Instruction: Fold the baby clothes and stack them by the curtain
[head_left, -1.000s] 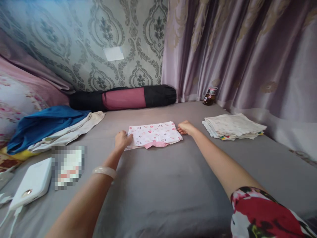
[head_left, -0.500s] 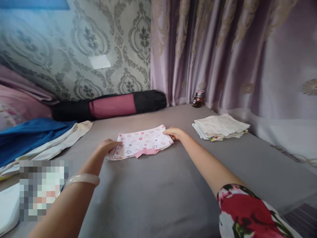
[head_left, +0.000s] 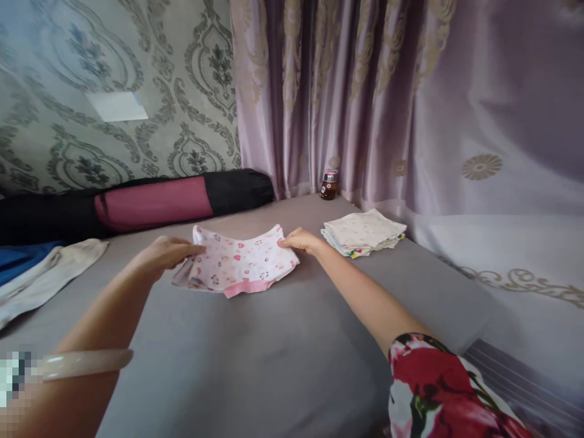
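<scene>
A folded white garment (head_left: 244, 258) with a pink and red heart-and-flower print and a pink trim along its near edge is held above or just touching the grey bed sheet (head_left: 255, 359). My left hand (head_left: 168, 250) pinches its left side, thumb on top. On the far right corner, my right hand (head_left: 303, 240) is closed in a pinch too. The cloth sags a little between the hands. To the right of my right hand lies a stack of folded pale cloths (head_left: 365, 231), apart from it.
A long black and pink bag (head_left: 155, 202) lies along the wall. A dark brown jar (head_left: 329, 185) stands by the purple curtain (head_left: 292, 91). At the left are white clothing (head_left: 55, 277) and blue clothing (head_left: 22, 260). A striped surface (head_left: 515, 383) shows at the lower right.
My view has swung to the right. The garment's far corners have come up off the sheet, its middle now sagging, with both hands still pinching its sides.
</scene>
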A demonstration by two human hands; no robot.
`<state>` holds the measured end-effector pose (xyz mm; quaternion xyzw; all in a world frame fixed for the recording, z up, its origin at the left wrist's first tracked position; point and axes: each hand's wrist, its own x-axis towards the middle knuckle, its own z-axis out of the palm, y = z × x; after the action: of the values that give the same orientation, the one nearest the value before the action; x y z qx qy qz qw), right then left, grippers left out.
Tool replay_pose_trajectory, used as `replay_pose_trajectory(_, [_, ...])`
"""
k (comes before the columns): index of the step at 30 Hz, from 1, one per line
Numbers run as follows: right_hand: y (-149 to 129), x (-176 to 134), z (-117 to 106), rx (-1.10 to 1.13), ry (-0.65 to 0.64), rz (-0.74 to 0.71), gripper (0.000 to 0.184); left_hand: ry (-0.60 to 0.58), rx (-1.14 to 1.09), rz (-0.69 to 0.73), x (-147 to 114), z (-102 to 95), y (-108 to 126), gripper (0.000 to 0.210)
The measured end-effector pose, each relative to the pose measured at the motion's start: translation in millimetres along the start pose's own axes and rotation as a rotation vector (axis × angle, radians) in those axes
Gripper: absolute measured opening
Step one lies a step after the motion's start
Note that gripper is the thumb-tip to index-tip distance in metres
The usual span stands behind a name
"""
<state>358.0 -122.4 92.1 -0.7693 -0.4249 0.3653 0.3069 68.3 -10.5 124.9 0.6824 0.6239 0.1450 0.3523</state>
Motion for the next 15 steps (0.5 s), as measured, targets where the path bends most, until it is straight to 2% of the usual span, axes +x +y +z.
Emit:
replay_pose_trajectory(3, [5, -8, -37, -0.119, 0.101, 0.014, 0.024, -0.034, -0.091, 0.099, -10, 18.0, 34, 0.031])
replay_pose_trajectory(8, [12, -25, -112, -0.202, 0.174, 0.177, 0.027, -0.084, -0.244, 0.238, -17, 63.0, 83, 0.029])
replay_pose_trajectory(12, [22, -25, -165, -0.069, 0.279, 0.383, 0.017, -0.113, -0.375, 0.3, -20, 106.2, 121, 0.023])
replay_pose_trajectory(15, [32, -19, -194, 0.018, 0.344, 0.436, 0.002, -0.128, -0.499, 0.362, -21, 138.8, 148, 0.024])
